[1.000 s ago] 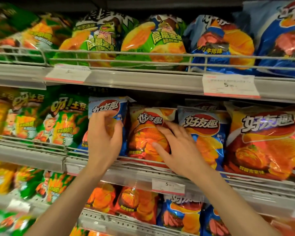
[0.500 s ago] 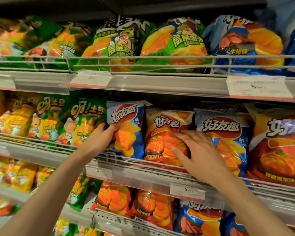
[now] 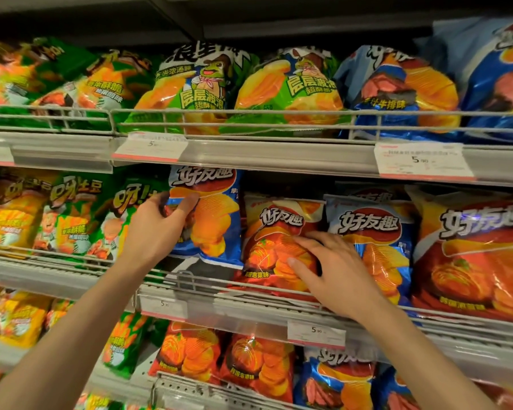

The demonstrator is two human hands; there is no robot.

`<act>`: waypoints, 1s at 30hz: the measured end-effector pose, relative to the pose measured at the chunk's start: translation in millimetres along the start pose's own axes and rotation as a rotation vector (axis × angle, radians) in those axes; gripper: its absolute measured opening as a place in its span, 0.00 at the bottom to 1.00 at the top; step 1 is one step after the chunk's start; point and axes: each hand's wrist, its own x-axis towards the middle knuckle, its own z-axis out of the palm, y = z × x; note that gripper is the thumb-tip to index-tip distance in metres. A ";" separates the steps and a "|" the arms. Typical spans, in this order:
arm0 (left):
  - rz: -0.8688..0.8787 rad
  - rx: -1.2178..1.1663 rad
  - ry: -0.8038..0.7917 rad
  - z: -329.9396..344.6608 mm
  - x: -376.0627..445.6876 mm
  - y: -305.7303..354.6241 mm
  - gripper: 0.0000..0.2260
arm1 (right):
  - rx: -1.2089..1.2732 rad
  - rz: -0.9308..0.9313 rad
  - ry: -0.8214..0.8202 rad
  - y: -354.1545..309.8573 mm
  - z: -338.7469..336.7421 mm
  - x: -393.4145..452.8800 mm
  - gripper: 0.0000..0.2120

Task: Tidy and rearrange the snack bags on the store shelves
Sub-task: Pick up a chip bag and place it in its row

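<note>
On the middle shelf, my left hand grips the left edge of a small blue chip bag, thumb across its front. The bag is lifted, its bottom clear of the wire rail and its top reaching the shelf strip above. My right hand lies with spread fingers on the front of a red-orange chip bag standing just to the right. Another blue bag and a larger orange bag stand further right.
Green and yellow bags fill the shelf's left side. A wire rail fronts the middle shelf, with price tags below it. Big green and blue bags sit on the top shelf. More red and blue bags stand on the lower shelf.
My left hand has shifted from covering the blue bag's front to gripping its left edge and has lifted it upward. My right hand stays on the red-orange bag.
</note>
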 end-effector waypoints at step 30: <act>0.058 -0.286 -0.601 142.4 -102.1 87.1 0.19 | 0.755 0.313 0.287 61.3 -56.2 -46.1 0.30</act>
